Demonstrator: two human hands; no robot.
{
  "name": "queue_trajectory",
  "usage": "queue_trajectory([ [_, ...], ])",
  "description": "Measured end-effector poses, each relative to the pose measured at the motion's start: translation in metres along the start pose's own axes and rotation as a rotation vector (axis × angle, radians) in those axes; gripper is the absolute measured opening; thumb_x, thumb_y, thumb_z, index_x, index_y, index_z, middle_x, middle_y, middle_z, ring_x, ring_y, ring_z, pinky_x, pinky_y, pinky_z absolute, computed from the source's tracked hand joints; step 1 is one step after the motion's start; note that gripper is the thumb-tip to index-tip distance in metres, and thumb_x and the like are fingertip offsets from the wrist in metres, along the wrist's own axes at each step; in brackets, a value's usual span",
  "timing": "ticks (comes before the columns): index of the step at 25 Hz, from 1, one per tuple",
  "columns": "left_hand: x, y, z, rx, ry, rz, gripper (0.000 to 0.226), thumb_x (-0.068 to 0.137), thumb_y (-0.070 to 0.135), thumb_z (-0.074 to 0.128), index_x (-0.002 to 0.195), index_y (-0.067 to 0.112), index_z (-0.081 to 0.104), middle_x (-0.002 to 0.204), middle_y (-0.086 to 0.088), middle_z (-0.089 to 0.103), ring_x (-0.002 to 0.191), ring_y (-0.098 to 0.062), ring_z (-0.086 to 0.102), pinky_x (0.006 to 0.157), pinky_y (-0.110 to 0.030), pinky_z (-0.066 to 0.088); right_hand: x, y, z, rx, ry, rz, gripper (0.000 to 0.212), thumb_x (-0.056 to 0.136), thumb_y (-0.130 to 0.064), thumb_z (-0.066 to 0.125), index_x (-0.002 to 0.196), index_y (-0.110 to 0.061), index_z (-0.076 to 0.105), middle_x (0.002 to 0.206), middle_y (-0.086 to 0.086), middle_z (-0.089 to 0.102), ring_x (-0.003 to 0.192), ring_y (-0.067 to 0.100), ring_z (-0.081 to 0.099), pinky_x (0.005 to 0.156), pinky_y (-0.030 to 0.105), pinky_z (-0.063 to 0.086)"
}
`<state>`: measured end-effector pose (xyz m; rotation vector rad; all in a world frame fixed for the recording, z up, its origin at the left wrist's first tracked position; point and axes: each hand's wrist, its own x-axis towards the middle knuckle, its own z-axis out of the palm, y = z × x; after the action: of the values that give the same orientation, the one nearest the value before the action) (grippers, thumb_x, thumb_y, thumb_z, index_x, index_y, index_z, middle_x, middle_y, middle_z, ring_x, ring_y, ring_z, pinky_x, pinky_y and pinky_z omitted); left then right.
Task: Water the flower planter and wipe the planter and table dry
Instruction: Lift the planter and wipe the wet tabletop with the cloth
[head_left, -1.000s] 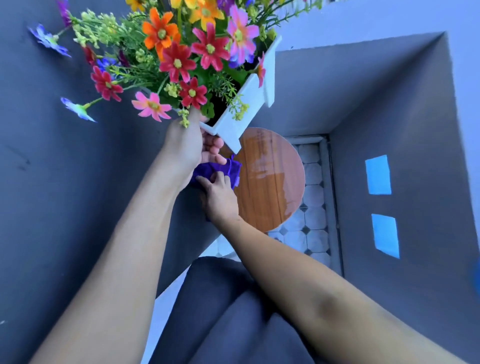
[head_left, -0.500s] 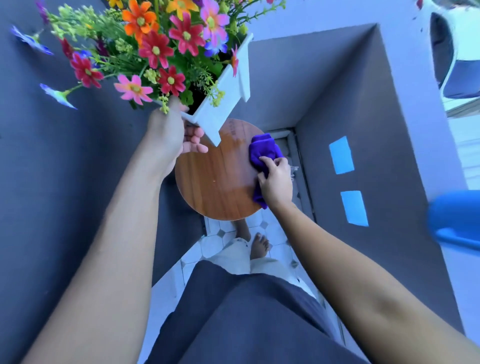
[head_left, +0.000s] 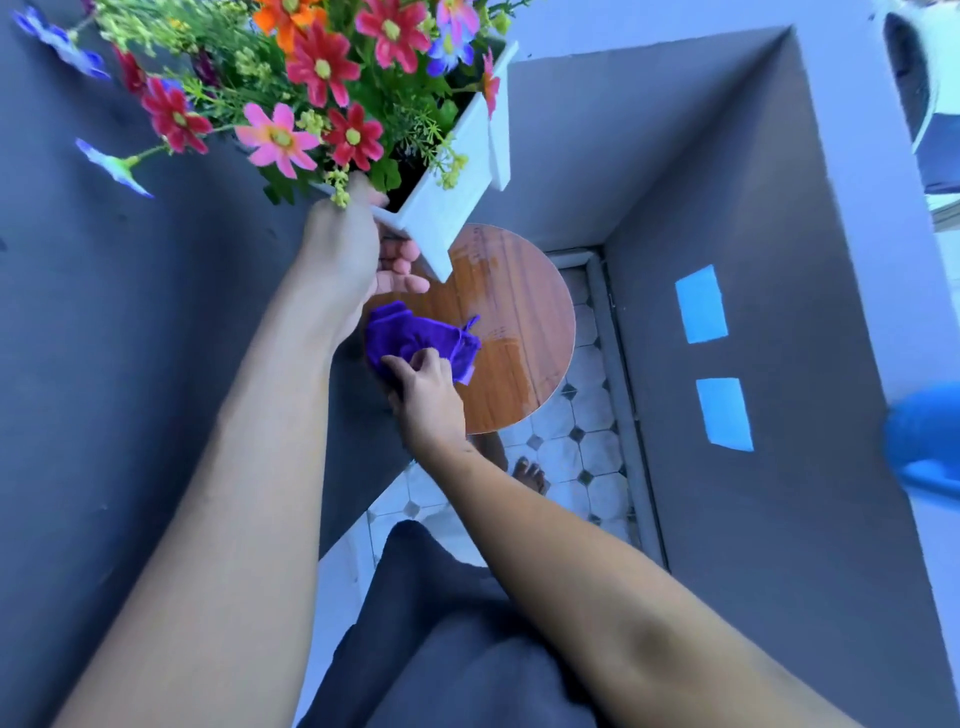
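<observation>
A white planter (head_left: 457, 192) full of red, pink, orange and blue flowers (head_left: 311, 78) is lifted above the small round wooden table (head_left: 519, 332). My left hand (head_left: 353, 260) grips its near bottom corner and holds it tilted in the air. My right hand (head_left: 426, 395) presses a purple cloth (head_left: 415, 338) onto the left part of the tabletop. A shiny wet patch shows on the wood to the right of the cloth.
Dark grey walls close in on the left, back and right of the table. Two blue tape patches (head_left: 701, 304) mark the right wall. A blurred blue object (head_left: 924, 441) sits at the right edge. White tiled floor (head_left: 571, 452) and a bare foot lie below.
My right hand has swept the purple cloth from the table's right edge back to its left side. The left hand keeps the planter raised.
</observation>
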<state>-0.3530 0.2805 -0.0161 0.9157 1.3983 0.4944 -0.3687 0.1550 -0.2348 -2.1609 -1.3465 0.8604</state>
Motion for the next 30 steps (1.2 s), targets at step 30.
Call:
queue_trajectory([
  [30,0.004,0.004,-0.009,0.018,0.054,-0.004,0.039,0.098,0.021,0.032,0.061,0.012,0.043,0.061,-0.013,0.051,0.05,-0.02,0.045,0.05,-0.033,0.054,-0.024,0.063,-0.009,-0.28,-0.035,-0.365,0.051,0.084,-0.019,0.07,0.134,-0.032,0.065,0.11,0.002,0.063,0.099,0.032,0.055,0.077,0.045,0.046],
])
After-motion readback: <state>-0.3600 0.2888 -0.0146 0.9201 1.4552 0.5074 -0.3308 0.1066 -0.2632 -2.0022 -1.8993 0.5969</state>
